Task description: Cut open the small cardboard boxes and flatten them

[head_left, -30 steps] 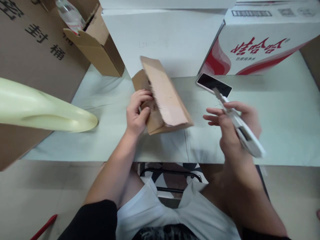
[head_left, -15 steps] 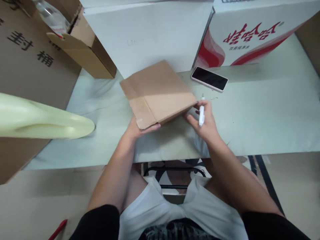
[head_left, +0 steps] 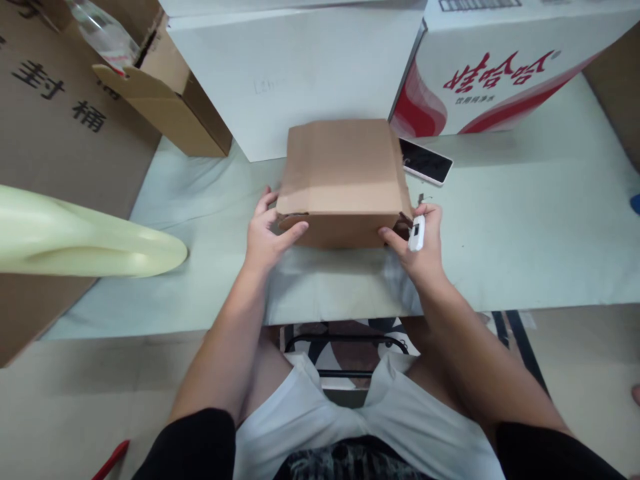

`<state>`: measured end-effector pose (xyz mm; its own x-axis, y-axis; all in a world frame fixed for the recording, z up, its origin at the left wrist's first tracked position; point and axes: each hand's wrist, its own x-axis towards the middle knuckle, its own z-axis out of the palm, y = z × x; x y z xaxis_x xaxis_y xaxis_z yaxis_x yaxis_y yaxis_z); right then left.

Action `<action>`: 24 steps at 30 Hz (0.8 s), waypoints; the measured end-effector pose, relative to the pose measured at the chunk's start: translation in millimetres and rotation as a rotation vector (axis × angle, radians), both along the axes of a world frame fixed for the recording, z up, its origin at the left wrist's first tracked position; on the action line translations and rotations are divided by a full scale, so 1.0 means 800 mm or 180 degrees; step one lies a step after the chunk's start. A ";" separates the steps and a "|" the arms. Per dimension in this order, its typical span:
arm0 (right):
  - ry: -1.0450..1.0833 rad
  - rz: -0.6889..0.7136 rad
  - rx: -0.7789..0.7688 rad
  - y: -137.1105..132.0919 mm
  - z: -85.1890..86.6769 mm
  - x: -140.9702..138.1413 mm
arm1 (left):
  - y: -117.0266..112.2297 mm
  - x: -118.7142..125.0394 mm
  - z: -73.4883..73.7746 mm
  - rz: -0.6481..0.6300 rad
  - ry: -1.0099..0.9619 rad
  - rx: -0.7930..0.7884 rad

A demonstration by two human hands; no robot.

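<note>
A brown cardboard box sits in front of me on the cloth-covered table, its front side facing me. My left hand grips its left front corner, thumb on the front face and fingers along the side. At the right front corner, my right hand has its thumb against the box's front. That same hand also holds a small white box cutter, with a dark tip pointing away from me. Parts of the fingers of both hands are hidden behind the box.
Behind the box stand a white carton and a red-and-white carton. A phone lies by the box's right side. To the left are a pale green curved object and an open cardboard box with a plastic bottle.
The cardboard box has turned from a slant to face me squarely and shifted right, now covering part of the phone. My left hand moved from under its corner to its left side.
</note>
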<state>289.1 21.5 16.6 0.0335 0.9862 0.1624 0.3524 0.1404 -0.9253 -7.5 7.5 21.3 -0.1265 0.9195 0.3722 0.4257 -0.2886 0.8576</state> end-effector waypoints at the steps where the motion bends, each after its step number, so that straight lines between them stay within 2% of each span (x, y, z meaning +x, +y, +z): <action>1: -0.0123 -0.0223 0.0002 0.000 0.001 -0.001 | 0.001 0.004 0.002 0.0067 -0.0033 -0.0052; 3: -0.0342 -0.0574 0.0031 -0.001 0.003 -0.001 | 0.000 0.013 0.007 0.0048 -0.0191 -0.0261; 5: -0.0415 -0.0745 0.0023 -0.001 0.004 0.000 | -0.001 0.020 0.012 -0.0007 -0.0306 -0.0438; 10: 0.0085 -0.0854 0.0178 0.004 0.005 0.001 | 0.000 0.028 0.021 0.0214 -0.0547 -0.0436; 13: 0.0681 -0.0861 0.0419 0.008 0.004 0.002 | 0.002 0.024 0.023 0.0366 -0.0869 -0.0403; 18: 0.1399 -0.0668 0.0199 0.013 0.004 0.004 | -0.001 0.015 0.024 0.0148 -0.1165 -0.0639; 20: 0.1650 -0.0701 0.0249 0.013 0.007 0.004 | -0.002 0.015 0.024 0.0146 -0.1194 -0.0639; 22: 0.1738 -0.0768 0.0372 0.011 0.012 0.005 | -0.001 0.017 0.024 0.0183 -0.1213 -0.0652; 24: 0.1345 -0.0588 0.0405 0.007 0.016 0.009 | -0.001 0.019 0.025 0.0183 -0.1178 -0.0747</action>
<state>296.5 26.9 29.2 0.2955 0.9306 0.2159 -0.0213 0.2324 -0.9724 7.5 6.9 41.3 -0.2653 0.9613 0.0742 0.0873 -0.0527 0.9948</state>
